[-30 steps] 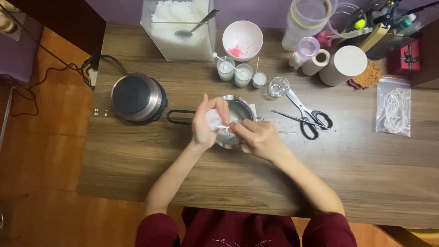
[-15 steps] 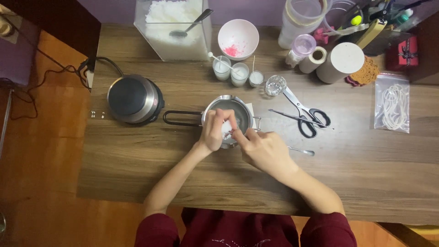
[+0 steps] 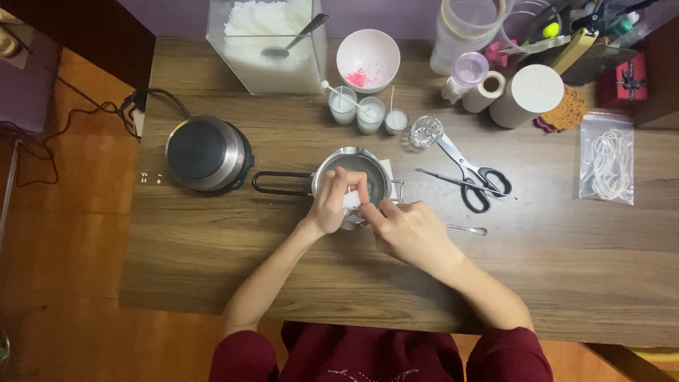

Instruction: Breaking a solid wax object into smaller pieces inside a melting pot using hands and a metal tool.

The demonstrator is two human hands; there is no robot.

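Note:
A small steel pot [image 3: 368,164] with a black wire handle stands mid-table on a white napkin. My left hand [image 3: 332,204] reaches over its near rim and pinches a white piece of paper or tissue [image 3: 351,201]. My right hand [image 3: 409,230] meets it from the right, fingertips on the same white piece at the pot's edge. What lies inside the pot is mostly hidden by my fingers.
A round electric hotplate [image 3: 205,153] sits left of the pot. Behind are a clear bin of white flakes with a spoon [image 3: 267,42], a white bowl with pink bits [image 3: 368,59], small candle glasses [image 3: 369,113], scissors [image 3: 472,177], a thin metal tool [image 3: 467,228], and a bag of wicks [image 3: 607,164].
Both hands have drawn slightly toward me, from over the pot's middle to its near rim, still working the white piece. The camera view shifted a little.

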